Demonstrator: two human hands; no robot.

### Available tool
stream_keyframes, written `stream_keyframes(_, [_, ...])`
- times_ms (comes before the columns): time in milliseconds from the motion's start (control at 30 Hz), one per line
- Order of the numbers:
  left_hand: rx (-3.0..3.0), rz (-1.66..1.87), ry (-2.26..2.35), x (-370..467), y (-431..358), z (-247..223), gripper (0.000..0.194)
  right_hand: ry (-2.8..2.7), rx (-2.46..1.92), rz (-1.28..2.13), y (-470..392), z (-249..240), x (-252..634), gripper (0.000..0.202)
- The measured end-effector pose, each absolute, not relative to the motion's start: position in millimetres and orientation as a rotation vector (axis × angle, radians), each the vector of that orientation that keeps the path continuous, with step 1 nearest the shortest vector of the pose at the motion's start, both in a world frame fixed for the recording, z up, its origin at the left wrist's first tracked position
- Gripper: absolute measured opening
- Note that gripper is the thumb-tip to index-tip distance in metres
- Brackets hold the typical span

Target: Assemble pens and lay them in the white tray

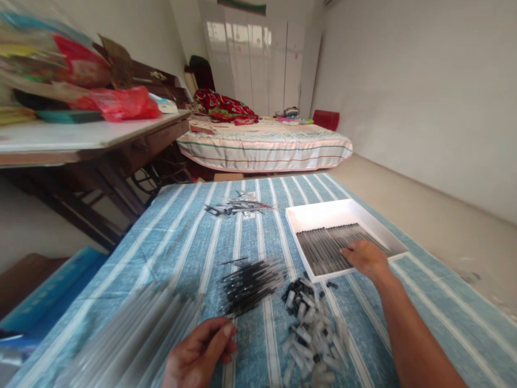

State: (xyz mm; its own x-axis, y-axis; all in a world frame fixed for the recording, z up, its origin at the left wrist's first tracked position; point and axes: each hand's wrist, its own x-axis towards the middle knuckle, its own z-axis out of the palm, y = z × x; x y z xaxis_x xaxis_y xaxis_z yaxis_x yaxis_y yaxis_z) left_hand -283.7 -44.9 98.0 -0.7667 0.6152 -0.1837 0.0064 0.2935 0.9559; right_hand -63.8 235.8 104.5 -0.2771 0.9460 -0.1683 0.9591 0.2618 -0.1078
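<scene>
My right hand (pixel 363 257) reaches into a white open box (pixel 319 214), its fingers bent over a row of dark grey pens (pixel 323 250); whether it grips one is too blurred to tell. Low in the view, my left hand (pixel 204 347) is closed, thumb against the fingers, and anything between them is too small to make out. Just beyond it lies a pile of thin black refills (pixel 254 283). Grey and black caps (pixel 311 334) are heaped between my hands. Long translucent grey tubes (pixel 137 334) lie left of my left hand.
Farther back on the striped cloth (pixel 181 237) is a small pile of dark thin pieces (pixel 238 206). A side table (pixel 52 141) with a red plastic bag (pixel 125 102) stands at the left. Beyond are a bed (pixel 266 148) and a white wardrobe (pixel 258 70).
</scene>
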Motion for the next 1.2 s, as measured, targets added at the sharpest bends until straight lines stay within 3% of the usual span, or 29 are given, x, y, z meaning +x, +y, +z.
stream_keyframes(300, [0.503,1.534,2.069,-292,-54,107,0.023,2.847,2.092,-0.226,212,105,-64,0.037])
stream_keyframes(433, [0.579,1.486,2.155,-297,-56,94,0.024,3.402,1.494,-0.626,172,109,-91,0.035])
stream_keyframes(533, [0.743,1.411,2.381,-301,-60,88,0.023,3.548,0.909,-0.693,142,105,-112,0.035])
stream_keyframes(667, [1.086,1.162,2.714,-309,-66,91,0.022,3.476,0.525,-0.555,115,92,-132,0.026])
stream_keyframes(933, [1.188,0.250,2.975,-301,-65,97,0.021,3.096,0.495,-0.193,94,93,-157,0.023])
stream_keyframes(1200, [1.106,-0.034,2.967,-299,-63,101,0.024,3.015,0.452,-0.143,92,88,-161,0.018])
